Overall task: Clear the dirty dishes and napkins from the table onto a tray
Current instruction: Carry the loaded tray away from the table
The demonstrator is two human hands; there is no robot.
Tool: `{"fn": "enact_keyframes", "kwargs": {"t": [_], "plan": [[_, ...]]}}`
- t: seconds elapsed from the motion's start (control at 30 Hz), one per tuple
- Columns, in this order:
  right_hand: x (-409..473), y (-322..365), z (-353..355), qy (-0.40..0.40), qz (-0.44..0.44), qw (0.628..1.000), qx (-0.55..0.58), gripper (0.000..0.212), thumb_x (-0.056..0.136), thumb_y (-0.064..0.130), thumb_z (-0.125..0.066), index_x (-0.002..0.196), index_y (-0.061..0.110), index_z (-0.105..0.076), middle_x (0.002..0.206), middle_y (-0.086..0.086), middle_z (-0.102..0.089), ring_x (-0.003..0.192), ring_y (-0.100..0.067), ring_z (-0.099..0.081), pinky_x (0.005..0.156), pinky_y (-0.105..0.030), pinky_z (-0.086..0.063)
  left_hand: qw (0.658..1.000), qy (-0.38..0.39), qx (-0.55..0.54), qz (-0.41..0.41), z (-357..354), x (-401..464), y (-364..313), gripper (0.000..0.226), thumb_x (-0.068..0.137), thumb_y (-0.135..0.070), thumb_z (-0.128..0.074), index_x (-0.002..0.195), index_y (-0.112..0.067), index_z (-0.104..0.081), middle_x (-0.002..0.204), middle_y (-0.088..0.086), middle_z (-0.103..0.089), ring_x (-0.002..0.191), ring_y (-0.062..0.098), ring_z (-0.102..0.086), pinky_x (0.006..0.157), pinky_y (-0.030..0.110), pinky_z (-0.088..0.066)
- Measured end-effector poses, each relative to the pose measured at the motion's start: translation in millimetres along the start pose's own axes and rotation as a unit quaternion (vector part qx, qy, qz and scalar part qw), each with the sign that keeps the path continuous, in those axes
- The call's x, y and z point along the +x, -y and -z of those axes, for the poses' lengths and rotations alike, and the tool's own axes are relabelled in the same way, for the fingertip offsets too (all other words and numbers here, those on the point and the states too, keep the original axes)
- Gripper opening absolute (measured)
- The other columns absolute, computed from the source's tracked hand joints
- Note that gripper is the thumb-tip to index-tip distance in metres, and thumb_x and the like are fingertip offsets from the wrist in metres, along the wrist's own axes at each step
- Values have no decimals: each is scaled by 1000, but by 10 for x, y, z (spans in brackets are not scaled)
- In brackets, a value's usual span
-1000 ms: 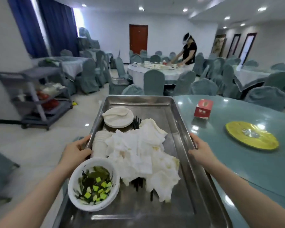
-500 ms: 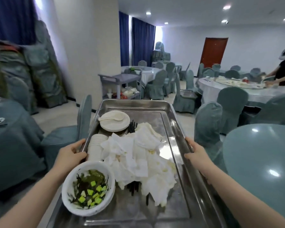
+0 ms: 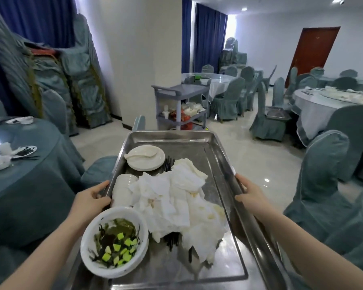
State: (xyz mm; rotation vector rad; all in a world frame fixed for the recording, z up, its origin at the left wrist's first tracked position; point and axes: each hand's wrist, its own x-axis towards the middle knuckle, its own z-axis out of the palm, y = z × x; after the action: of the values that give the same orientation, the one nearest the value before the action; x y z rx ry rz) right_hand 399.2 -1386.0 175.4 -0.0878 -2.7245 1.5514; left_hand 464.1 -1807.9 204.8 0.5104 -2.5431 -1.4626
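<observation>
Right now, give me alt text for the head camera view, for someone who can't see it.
Two hands, left hand and right hand, grip the side rims of a steel tray carried through a banquet room. On it sit a bowl of green leftovers, crumpled napkins, stacked cups and a plate with a spoon. A grey cart stands ahead.
</observation>
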Motion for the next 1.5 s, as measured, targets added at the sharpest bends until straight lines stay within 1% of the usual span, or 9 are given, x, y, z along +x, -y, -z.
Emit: {"fn": "enact_keyframes", "kwargs": {"t": [0.13, 0.37, 0.57, 0.73, 0.87, 1.07, 1.2, 1.3, 1.5], "plan": [[860, -7, -122, 7, 12, 1000, 1, 79, 75, -10, -52, 143, 28, -42, 124, 11, -56, 111, -11, -53, 86, -23, -40, 1000, 17, 3, 7, -268, 824, -40, 60, 80, -7, -63, 134, -31, -53, 69, 12, -70, 67, 27, -69, 57, 28, -54], [2553, 79, -156, 9, 15, 1000, -1, 78, 75, -12, -53, 143, 26, -43, 129, 7, -56, 113, -11, -51, 84, -23, -38, 999, 44, 25, 16, -720, 2278, -327, 63, 80, -13, -66, 132, -43, -47, 62, 6, -70, 56, 22, -66, 49, 27, -55], [4050, 142, -290, 6, 11, 1000, -16, 78, 75, -9, -56, 144, 27, -42, 135, 4, -53, 119, -14, -49, 91, -23, -36, 998, 41, 37, -5, -1103, 3759, -613, 62, 79, -12, -69, 133, -34, -49, 62, 13, -65, 51, 18, -57, 47, 28, -49], [5411, 193, -294, -21, 12, 1000, -7, 80, 72, -7, -55, 139, 35, -45, 126, 7, -59, 108, -11, -54, 75, -17, -40, 998, 56, 21, -19, -1613, 5227, -888, 61, 76, -5, -67, 128, -33, -52, 59, 16, -60, 52, 24, -53, 53, 35, -49], [6384, 202, -184, -56, 4, 998, 3, 80, 73, -7, -55, 140, 34, -44, 126, 12, -59, 108, -7, -55, 82, -19, -38, 996, 84, 23, -24, -2069, 6309, -1244, 66, 76, -5, -67, 132, -36, -49, 64, 21, -60, 54, 24, -52, 59, 41, -52], [7975, 27, 182, -81, -6, 997, -6, 78, 75, 2, -60, 141, 39, -42, 124, 16, -56, 113, -10, -54, 70, -15, -43, 995, 100, 15, -21, -2991, 7850, -1858, 80, 76, -2, -66, 144, -31, -33, 53, 7, -64, 41, 13, -53, 42, 25, -44], [9172, -134, 465, -94, -5, 995, -9, 79, 75, 0, -58, 140, 42, -41, 120, 21, -51, 105, 2, -50, 64, -3, -37, 995, 99, -2, -18, -3711, 8778, -2242, 70, 76, -5, -64, 134, -37, -44, 58, 10, -67, 46, 17, -57, 51, 28, -47], [10131, -237, 687, -82, -4, 997, -4, 82, 73, -5, -60, 140, 39, -42, 121, 19, -51, 100, 4, -51, 69, -6, -38, 995, 93, -12, -15, -4191, 9435, -2558, 60, 76, -8, -64, 128, -37, -54, 57, 6, -66, 48, 17, -57, 54, 28, -47], [11908, -244, 921, -39, -21, 999, 3, 83, 72, -12, -57, 142, 31, -43, 100, 27, -58, 72, 25, -55, 48, -3, -42, 997, 73, -16, -3, -4885, 10789, -3113, 56, 77, -10, -64, 126, -38, -57, 80, 12, -72, 65, 22, -69, 57, 33, -53]]}}
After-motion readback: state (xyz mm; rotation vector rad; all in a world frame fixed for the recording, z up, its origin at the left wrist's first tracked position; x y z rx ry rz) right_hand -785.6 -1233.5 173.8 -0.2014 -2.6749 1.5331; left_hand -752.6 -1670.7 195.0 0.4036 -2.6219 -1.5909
